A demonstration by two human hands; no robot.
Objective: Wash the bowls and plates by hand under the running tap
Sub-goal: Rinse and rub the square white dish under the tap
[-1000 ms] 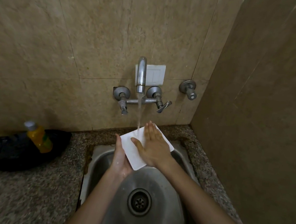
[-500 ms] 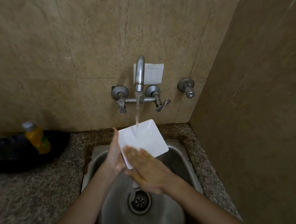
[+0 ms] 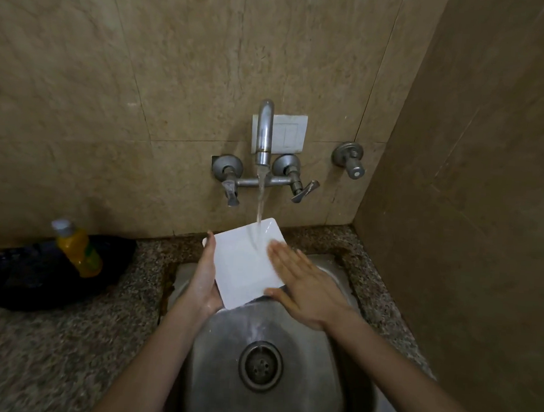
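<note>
Left hand (image 3: 206, 281) is gripping the left edge of a square white plate (image 3: 244, 265), holding it tilted over the sink (image 3: 356, 401), while the right hand (image 3: 306, 288) lies flat and open, fingers on the plate's right side like it's rubbing it. Water from the tap (image 3: 265, 131) lands on the plate's upper part. So we're mid-rinse on one plate, I'd say. No other bowls or plates in view, washed or dirty, so can't tell how much is left.

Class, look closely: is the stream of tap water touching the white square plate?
Touching. The head view shows the water stream landing on the white plate near its far edge.
</note>
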